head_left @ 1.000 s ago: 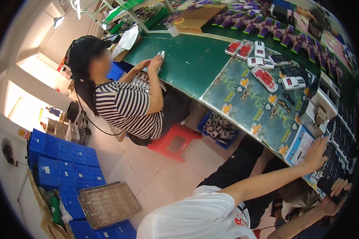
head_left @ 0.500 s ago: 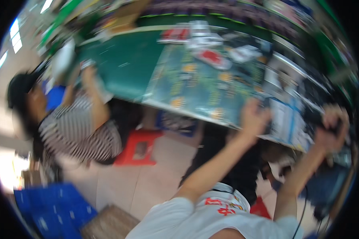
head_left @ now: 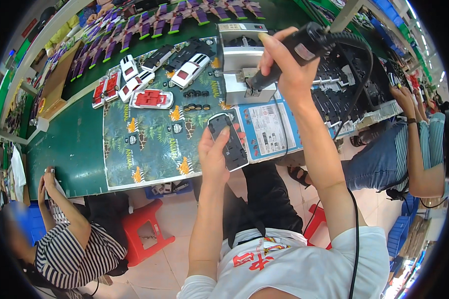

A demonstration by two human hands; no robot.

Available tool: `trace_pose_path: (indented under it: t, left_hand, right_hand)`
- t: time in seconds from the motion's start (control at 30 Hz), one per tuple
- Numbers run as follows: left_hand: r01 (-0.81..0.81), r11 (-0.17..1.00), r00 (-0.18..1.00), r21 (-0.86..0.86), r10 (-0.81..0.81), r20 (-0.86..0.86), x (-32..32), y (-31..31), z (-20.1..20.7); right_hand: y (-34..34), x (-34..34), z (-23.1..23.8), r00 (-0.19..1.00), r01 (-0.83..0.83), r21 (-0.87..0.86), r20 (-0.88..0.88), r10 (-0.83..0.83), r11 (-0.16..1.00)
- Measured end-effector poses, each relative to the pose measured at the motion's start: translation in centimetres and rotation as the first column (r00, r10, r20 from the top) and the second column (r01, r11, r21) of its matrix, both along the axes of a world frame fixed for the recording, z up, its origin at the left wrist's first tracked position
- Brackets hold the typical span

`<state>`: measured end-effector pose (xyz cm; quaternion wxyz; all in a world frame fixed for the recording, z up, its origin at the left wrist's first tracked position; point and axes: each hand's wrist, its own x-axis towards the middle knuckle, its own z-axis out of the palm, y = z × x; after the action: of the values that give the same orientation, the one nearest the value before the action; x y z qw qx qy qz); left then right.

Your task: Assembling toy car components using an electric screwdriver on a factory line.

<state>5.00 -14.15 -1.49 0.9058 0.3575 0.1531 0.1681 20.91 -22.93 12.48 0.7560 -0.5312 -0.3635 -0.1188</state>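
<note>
My left hand (head_left: 213,153) grips a toy car (head_left: 236,153) with its black underside facing up and a pale edge of the body showing; the thumb lies across the chassis. My right hand (head_left: 293,74) is wrapped round a black corded electric screwdriver (head_left: 309,44). The screwdriver points down to the left, its tip at the front of a silver metal box (head_left: 233,92) that looks like a screw feeder. Whether a screw sits on the tip is too small to tell. Left of the box lie small black wheels (head_left: 196,93) and a white toy car (head_left: 191,70).
A red-and-white car shell (head_left: 152,98) and several other toy cars lie on the patterned sheet (head_left: 154,149). Black chassis parts (head_left: 329,107) fill the right side. Purple-and-green toys (head_left: 149,25) line the back. Co-workers sit at both sides, one near a red stool (head_left: 142,231).
The view has turned, so the bench appears shifted left. My right hand has come up and inward to the metal box with the screwdriver. My left hand, blurred before, now clearly shows the toy car.
</note>
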Motion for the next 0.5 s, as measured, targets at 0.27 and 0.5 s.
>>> trace_pose_path:
  t: [0.27,0.5]
  left_hand:
    - [0.037,0.999,0.998,0.029,-0.036,-0.041,0.1,0.1,-0.2]
    - [0.067,0.995,0.996,0.069,-0.063,-0.06,0.2,-0.5,0.3]
  right_hand:
    - [0.8,1.4,1.1,0.984,-0.103,-0.276,-0.167,0.058,0.956]
    - [-2.4,-3.7,0.7,0.912,-0.316,0.082,-0.246,0.327,0.945]
